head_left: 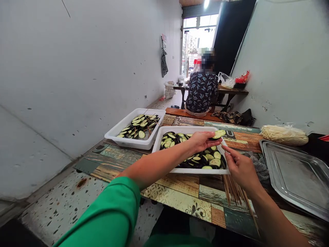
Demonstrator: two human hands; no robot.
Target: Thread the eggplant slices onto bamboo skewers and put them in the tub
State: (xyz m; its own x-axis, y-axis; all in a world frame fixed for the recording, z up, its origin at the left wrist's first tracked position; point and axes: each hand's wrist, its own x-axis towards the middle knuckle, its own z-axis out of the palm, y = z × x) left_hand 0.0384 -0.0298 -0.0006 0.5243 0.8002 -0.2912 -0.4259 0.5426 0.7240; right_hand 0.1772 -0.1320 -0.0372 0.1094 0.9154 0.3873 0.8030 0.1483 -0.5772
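My left hand [204,141] is stretched over a white tub [190,171] and pinches an eggplant slice [219,134] with dark skin and pale flesh. More eggplant slices [216,162] fill this tub. Close by on the right, my right hand [239,168] is closed, thumb and fingertips pinching a thin wooden skewer whose tip points at the slice; most of it is hidden by the hand. Below that hand, a bundle of wooden skewers [232,190] lies on the table against the tub's near edge.
A second white tub [133,143] at the left holds eggplant slices, some with skewers in them. Metal trays [295,171] and a bag of pale thin strands [284,134] lie at the right of the patterned table [177,190]. Another person [202,91] sits ahead, facing away.
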